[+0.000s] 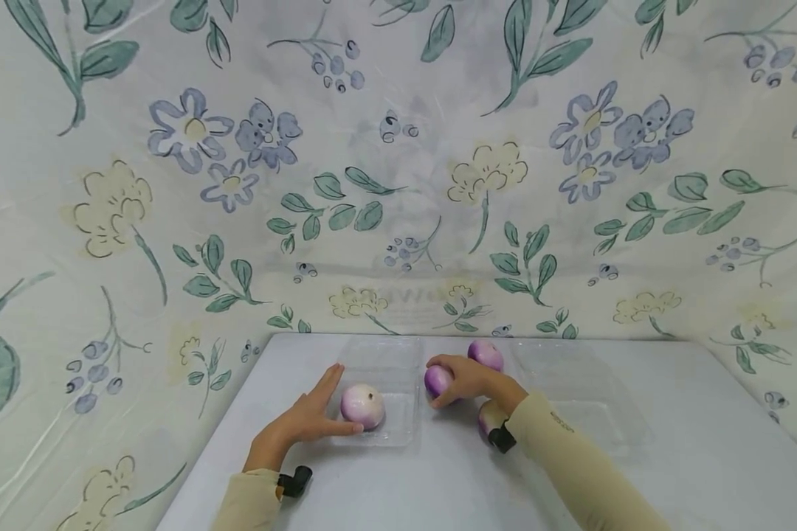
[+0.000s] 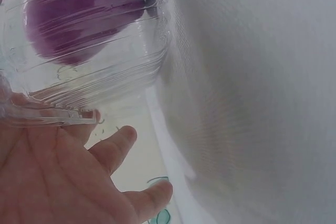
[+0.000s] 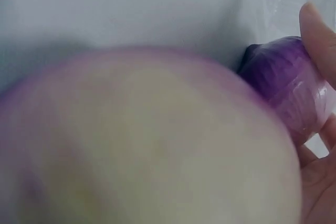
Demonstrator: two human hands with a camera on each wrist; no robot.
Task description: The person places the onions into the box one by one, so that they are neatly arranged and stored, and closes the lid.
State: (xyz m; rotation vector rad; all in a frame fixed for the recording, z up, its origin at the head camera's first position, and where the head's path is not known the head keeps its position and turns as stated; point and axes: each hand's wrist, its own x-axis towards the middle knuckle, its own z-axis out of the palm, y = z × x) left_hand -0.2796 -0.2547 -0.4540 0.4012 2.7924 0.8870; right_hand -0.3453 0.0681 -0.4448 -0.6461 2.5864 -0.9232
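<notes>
A clear plastic box (image 1: 401, 431) stands on the white table with a pale purple onion (image 1: 362, 407) inside. My left hand (image 1: 308, 419) is spread along its left side, thumb by the near edge; in the left wrist view its fingers (image 2: 118, 148) are extended by the box wall. Just right of the box, my right hand (image 1: 468, 378) grips a darker purple onion (image 1: 437, 380) between thumb and fingers. Another onion (image 1: 486, 355) sits behind that hand. A further onion (image 1: 488, 417) lies beneath the right wrist, partly hidden, and looms large and blurred in the right wrist view.
To the right lies a second clear plastic container (image 1: 587, 402), partly behind the right forearm. A flower-printed sheet (image 1: 398, 221) hangs beyond the table's back edge and along its left side. Each wrist carries a small black camera.
</notes>
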